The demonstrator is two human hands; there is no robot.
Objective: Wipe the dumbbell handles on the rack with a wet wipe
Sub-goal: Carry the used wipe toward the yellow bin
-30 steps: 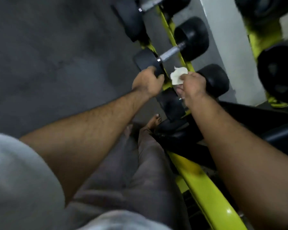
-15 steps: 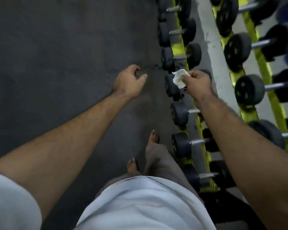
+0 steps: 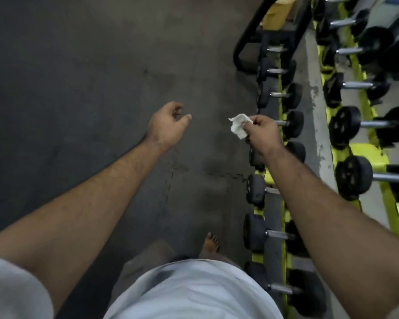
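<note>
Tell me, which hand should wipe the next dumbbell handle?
Probably the right hand: it pinches the crumpled white wet wipe and hangs beside the yellow rack's black dumbbells with metal handles. The left hand is over the dark floor, holding nothing.

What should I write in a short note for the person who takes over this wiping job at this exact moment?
Hands: the right hand pinches the crumpled white wet wipe in the air, touching no dumbbell. The left hand hangs loosely curled over the dark grey floor, holding nothing.
Things: the black dumbbells with metal handles lie in a row on the yellow rack at the right, below the right arm.
Done: this view cannot show which handles are clean.
Left: bring the wipe down to a handle and continue along the row.
</note>
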